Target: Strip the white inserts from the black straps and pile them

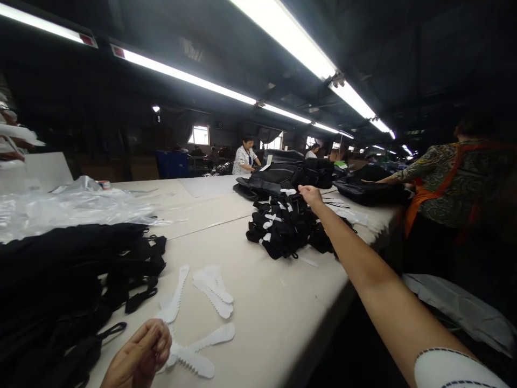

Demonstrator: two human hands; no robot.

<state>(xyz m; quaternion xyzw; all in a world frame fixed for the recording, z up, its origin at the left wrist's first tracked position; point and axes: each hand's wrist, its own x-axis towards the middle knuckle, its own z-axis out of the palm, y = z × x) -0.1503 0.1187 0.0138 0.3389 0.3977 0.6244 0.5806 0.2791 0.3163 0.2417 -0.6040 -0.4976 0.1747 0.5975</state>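
Observation:
My left hand, at the lower left, has its fingers curled together beside white serrated plastic strips; whatever is between them is hidden. More white strips lie loose just beyond it. My right arm is stretched far forward, and my right hand is closed in a pinch above a heap of small black strap bundles, several wrapped with white strips. A white strip shows right at its fingertips; what exactly they grip I cannot make out.
Black fabric pieces with loops lie at the left, with clear plastic bags behind them. Black bags are stacked past the heap. The pale table ends at the right. A co-worker stands there; another works across the table.

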